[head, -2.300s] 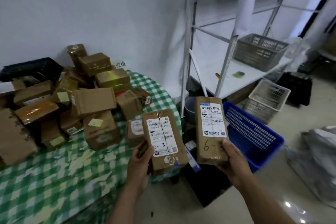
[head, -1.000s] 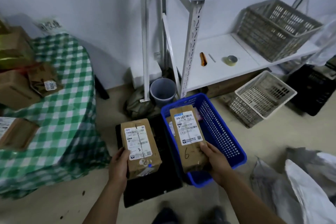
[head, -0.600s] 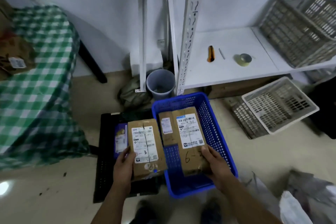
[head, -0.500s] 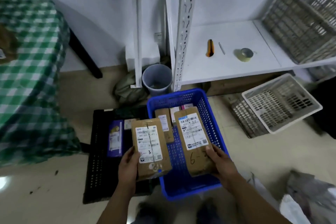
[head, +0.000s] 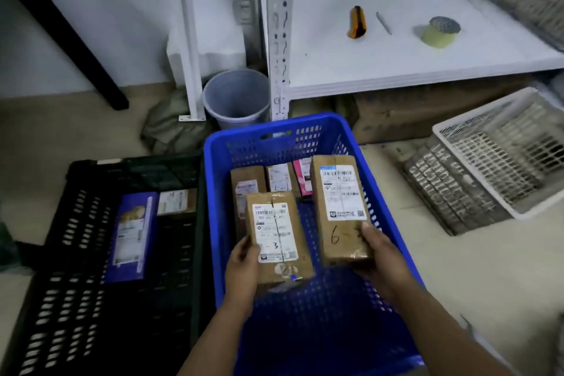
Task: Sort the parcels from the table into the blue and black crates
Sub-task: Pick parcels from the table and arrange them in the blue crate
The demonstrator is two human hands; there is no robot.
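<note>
My left hand (head: 242, 268) grips a brown parcel marked "3" (head: 278, 235) by its near left corner, above the middle of the blue crate (head: 215, 223). My right hand (head: 381, 256) holds a longer brown parcel marked "6" (head: 340, 207) over the crate's right side. Several small parcels (head: 279, 177) lie at the far end of the blue crate. To the left stands the black crate (head: 70, 253), which holds a purple parcel (head: 131, 235) and a small brown box (head: 177, 201).
A grey bucket (head: 236, 98) and a white shelf post (head: 276, 30) stand just behind the blue crate. The white shelf (head: 396, 61) carries an orange cutter (head: 357, 21) and a tape roll (head: 439, 32). White mesh baskets (head: 494, 156) sit on the floor at right.
I have turned from the table to the crates. Both parcels have come lower, and the left one has moved right from over the black crate to over the blue crate.
</note>
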